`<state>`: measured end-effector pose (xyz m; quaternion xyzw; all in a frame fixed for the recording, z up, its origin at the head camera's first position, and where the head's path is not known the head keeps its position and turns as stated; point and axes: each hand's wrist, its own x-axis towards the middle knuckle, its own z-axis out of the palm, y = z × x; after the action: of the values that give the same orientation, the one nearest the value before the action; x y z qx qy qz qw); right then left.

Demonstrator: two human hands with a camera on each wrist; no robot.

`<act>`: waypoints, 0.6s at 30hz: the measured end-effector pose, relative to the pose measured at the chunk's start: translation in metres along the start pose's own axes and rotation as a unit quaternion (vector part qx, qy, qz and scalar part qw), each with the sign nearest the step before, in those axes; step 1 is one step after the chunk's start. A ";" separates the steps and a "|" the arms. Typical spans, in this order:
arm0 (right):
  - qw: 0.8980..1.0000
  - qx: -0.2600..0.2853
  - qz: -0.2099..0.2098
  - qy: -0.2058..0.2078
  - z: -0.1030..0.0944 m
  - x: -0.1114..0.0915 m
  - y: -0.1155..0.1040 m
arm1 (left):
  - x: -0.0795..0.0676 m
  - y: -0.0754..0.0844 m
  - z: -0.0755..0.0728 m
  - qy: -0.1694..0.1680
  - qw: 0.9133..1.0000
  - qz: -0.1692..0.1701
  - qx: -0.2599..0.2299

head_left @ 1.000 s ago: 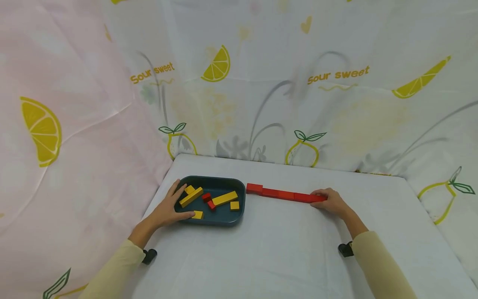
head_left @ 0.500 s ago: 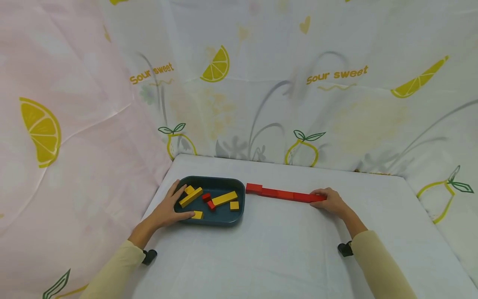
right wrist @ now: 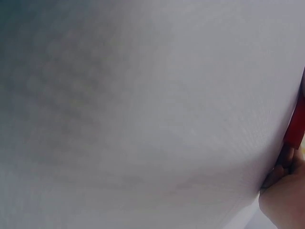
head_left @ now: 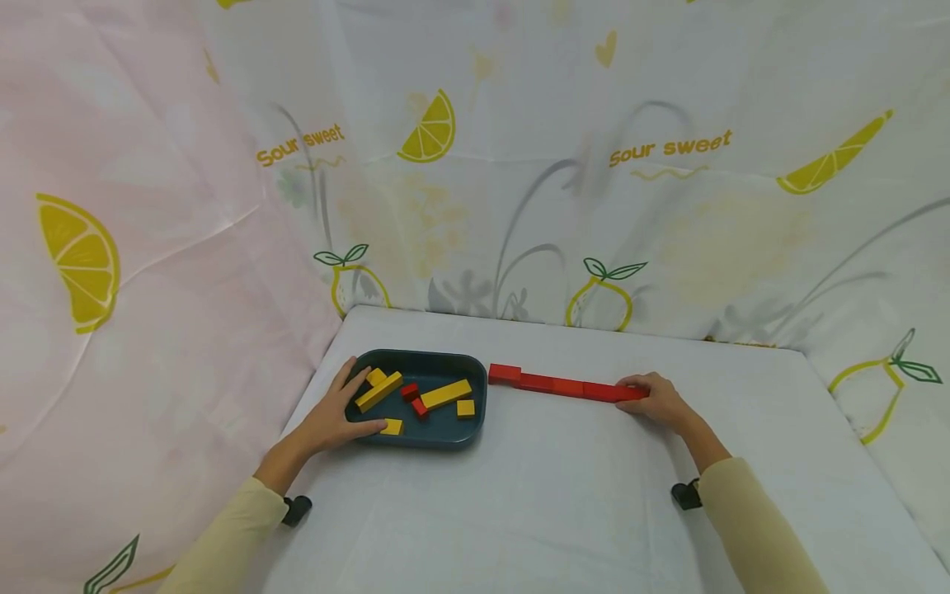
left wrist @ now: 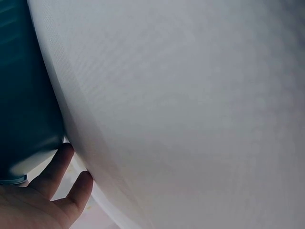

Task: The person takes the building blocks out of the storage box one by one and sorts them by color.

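My left hand (head_left: 330, 419) spans the left end of a dark teal tray (head_left: 445, 434), fingers at its far left corner and thumb over the near rim beside a yellow block (head_left: 394, 427). In the left wrist view, fingertips lie against the outside of the tray (left wrist: 26, 95). To the right of the tray, several red blocks (head_left: 564, 387) form a slightly slanting row on the cloth. My right hand (head_left: 664, 403) pinches the red block (head_left: 631, 394) at the row's right end, partly hiding it. A red block (right wrist: 296, 121) shows at the right wrist view's edge.
Yellow bars (head_left: 448, 393), smaller yellow blocks (head_left: 466, 408) and two small red blocks (head_left: 411, 392) lie inside the tray. A taller red block (head_left: 505, 374) stands at the row's left end, close to the tray. White cloth (head_left: 549, 503) covers the table; a lemon-printed curtain (head_left: 505, 223) hangs behind.
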<state>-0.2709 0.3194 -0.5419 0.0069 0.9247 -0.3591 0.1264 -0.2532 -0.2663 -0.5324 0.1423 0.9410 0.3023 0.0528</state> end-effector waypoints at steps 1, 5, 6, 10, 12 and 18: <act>1.000 0.001 0.001 0.000 0.000 0.000 0.000 | 0.000 0.000 0.000 0.000 1.000 0.000 0.000; 1.000 0.000 -0.003 -0.001 0.000 0.000 -0.001 | -0.001 0.000 0.000 0.000 1.000 -0.002 0.000; 1.000 -0.002 -0.005 -0.001 0.000 0.001 -0.001 | -0.002 0.000 -0.001 0.000 1.000 -0.003 0.000; 1.000 0.001 -0.002 -0.011 -0.002 0.001 -0.002 | -0.002 0.001 -0.002 0.001 1.000 -0.004 0.000; 1.000 0.010 0.004 -0.017 -0.004 0.002 -0.001 | -0.002 0.001 -0.002 0.001 1.000 -0.004 -0.002; 0.999 0.039 0.011 -0.032 -0.007 0.005 0.003 | 0.000 0.002 -0.001 -0.004 1.000 -0.006 -0.006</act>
<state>-0.2771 0.3265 -0.5402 0.0104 0.9054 -0.3933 0.1593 -0.2526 -0.2656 -0.5300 0.1379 0.9399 0.3068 0.0587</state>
